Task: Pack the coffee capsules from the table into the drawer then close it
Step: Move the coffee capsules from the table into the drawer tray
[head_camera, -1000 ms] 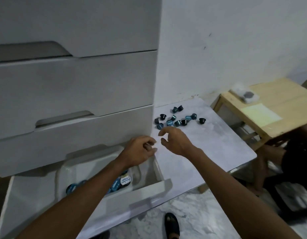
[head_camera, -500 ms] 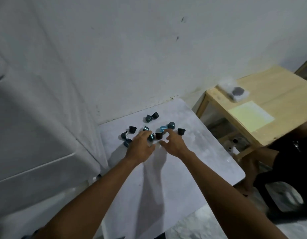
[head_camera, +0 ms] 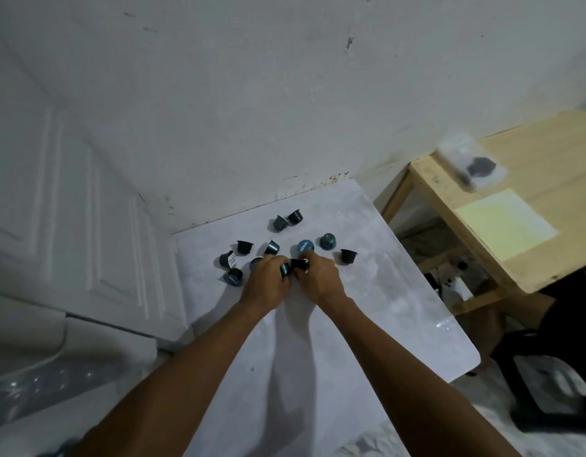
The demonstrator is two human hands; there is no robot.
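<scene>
Left hand (head_camera: 268, 278) pinching a teal capsule (head_camera: 285, 269), right hand (head_camera: 319, 278) gripping a dark capsule (head_camera: 299, 264), knuckles almost touching. Other capsules (head_camera: 327, 241) scattered just beyond on desk (head_camera: 383, 308). Drawer out of sight, probably low left, nearer left hand.

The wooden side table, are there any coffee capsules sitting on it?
No, the wooden side table holds only a clear bag and a pale sheet; the coffee capsules lie on the white table.
</scene>
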